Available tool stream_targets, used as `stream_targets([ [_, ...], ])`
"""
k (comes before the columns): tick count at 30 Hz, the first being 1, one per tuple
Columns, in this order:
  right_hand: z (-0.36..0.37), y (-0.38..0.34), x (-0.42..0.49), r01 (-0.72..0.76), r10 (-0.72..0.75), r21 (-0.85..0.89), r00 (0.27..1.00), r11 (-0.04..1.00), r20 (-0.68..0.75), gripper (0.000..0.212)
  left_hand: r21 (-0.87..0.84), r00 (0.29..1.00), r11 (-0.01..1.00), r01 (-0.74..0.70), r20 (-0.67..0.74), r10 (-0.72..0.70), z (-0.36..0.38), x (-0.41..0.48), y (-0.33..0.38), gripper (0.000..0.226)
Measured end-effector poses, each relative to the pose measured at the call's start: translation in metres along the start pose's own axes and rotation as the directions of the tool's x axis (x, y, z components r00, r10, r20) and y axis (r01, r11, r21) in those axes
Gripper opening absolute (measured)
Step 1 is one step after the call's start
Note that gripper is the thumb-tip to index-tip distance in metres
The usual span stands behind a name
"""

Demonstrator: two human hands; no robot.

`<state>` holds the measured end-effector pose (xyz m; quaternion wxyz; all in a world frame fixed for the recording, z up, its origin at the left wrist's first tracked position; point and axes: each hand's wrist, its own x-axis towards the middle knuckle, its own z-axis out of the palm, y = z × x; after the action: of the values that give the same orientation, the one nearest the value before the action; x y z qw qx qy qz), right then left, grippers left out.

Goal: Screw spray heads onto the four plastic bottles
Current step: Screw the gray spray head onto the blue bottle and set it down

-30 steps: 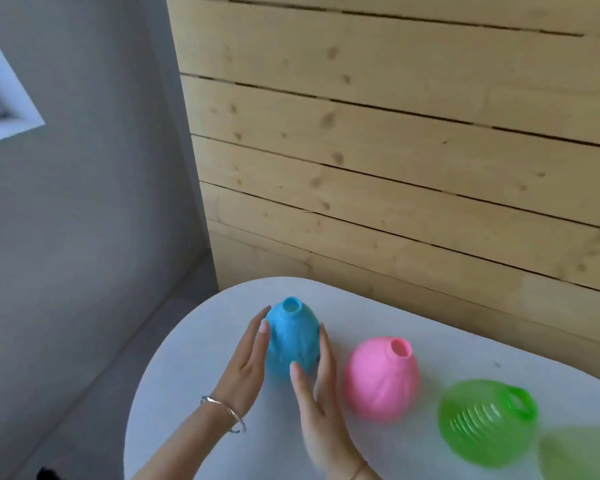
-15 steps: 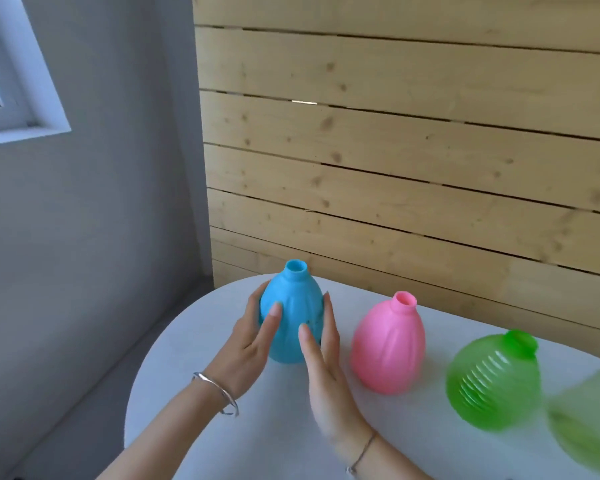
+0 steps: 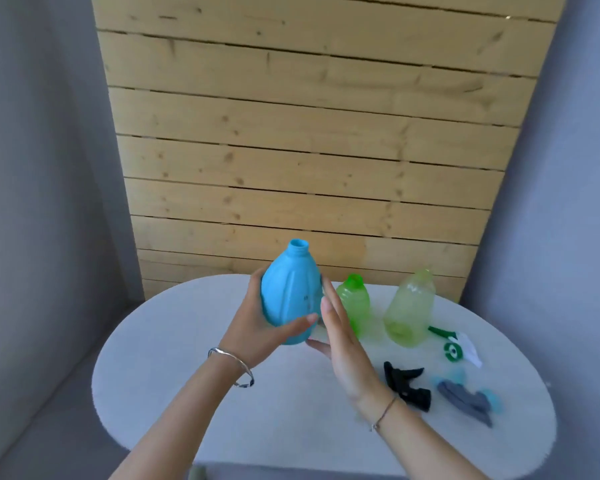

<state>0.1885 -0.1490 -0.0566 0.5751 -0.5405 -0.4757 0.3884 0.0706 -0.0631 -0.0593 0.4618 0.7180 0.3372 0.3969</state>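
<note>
My left hand point(image 3: 253, 334) grips the blue bottle point(image 3: 288, 292) and holds it upright above the white table point(image 3: 187, 358), its neck bare. My right hand point(image 3: 343, 337) lies flat with straight fingers against the bottle's right side, thumb near its base. A green bottle point(image 3: 355, 306) and a pale yellow-green bottle point(image 3: 411, 306) stand behind, both without heads. Loose on the table at the right are a black spray head point(image 3: 407, 384), a grey and blue spray head point(image 3: 465, 400) and a green and white spray head point(image 3: 456, 348). The pink bottle is hidden.
A wooden plank wall rises right behind the rounded table. Grey walls close in on both sides. The table's left half and front strip are bare white surface.
The blue bottle has been lifted off the table and carried right, in front of the pink bottle. My view has swung right, bringing the spray heads into sight.
</note>
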Motion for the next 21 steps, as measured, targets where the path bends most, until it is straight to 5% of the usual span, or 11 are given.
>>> stream_targets([
  [6,-0.071,0.002,-0.031,-0.069,0.07,-0.064,0.998,0.996,0.009,0.055,0.003,1.0,1.0,-0.017,0.017,0.017,0.048,-0.018,-0.009,0.082],
  [10,-0.133,0.024,-0.038,-0.087,0.032,-0.211,0.967,0.974,-0.251,0.029,-0.05,0.997,0.999,0.018,0.069,-0.015,0.076,-0.021,-0.019,0.085],
  [15,-0.207,0.058,-0.047,-0.266,0.114,-0.501,0.943,0.824,-0.314,0.036,-0.03,0.996,1.0,-0.004,0.094,0.007,0.105,-0.015,-0.025,0.077],
  [21,-0.247,0.086,-0.06,-0.393,0.209,-0.625,0.914,0.675,-0.349,0.043,0.02,0.992,1.0,-0.005,0.122,0.003,0.127,-0.013,-0.037,0.086],
])
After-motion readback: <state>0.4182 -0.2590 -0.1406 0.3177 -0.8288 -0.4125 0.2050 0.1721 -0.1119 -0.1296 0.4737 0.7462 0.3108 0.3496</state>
